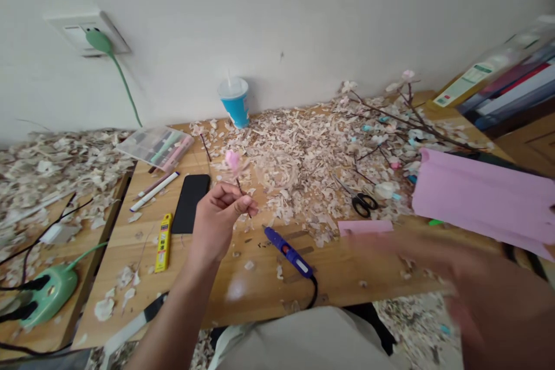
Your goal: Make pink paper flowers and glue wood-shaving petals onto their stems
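My left hand (219,217) pinches a thin brown twig (239,186) between thumb and fingers. A pink blossom (232,160) tops this twig, held upright above the table. On the right, my right hand (463,272) is smeared by motion, so its grip cannot be made out. Its blurred fingertips pass over the near edge of a narrow pink paper strip (377,226). Between the hands lies a purple pen-shaped tool (288,251) with a black cord. Black-handled scissors (363,203) rest behind the strip.
Pale petal-like scraps (299,156) cover much of the wooden table. At right are flowering branches (416,118) and a pink paper sheet (481,199). A blue cup (236,104) stands by the wall. A black phone (191,202) and yellow box (163,243) lie left.
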The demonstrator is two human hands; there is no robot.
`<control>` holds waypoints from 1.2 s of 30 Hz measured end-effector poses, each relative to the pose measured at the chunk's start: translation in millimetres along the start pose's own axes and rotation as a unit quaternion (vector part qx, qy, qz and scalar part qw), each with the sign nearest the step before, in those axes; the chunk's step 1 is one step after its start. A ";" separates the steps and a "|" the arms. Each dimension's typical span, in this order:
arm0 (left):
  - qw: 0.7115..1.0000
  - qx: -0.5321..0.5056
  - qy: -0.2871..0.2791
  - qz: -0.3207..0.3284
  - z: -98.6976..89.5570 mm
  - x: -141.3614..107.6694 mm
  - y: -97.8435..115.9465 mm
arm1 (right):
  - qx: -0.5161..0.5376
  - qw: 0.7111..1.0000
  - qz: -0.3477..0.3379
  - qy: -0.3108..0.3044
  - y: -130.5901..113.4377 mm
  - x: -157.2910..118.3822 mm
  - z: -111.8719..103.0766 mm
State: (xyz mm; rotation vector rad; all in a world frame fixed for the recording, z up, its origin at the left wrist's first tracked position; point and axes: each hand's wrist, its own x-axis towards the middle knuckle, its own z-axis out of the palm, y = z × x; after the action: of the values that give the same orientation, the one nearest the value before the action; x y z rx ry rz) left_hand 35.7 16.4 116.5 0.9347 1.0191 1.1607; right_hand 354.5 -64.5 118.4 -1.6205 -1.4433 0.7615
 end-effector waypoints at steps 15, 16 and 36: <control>0.999 -0.018 -0.042 -0.023 -2.4 -9.8 2.1 | 0.188 0.977 0.083 -0.049 -51.8 -19.5 -17.0; 0.998 -0.017 -0.046 -0.027 -3.3 -10.1 3.3 | 0.185 0.979 0.070 -0.046 -53.6 -21.4 -20.8; 0.964 -0.203 -0.042 -0.168 46.3 -20.2 2.0 | -0.070 0.980 -0.185 0.031 -79.9 -22.1 109.9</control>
State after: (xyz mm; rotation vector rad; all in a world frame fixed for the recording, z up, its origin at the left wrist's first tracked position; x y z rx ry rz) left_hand 77.6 -5.8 134.0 0.4596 0.7920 0.9823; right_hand 217.6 -65.8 133.1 -1.4036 -1.7181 0.4004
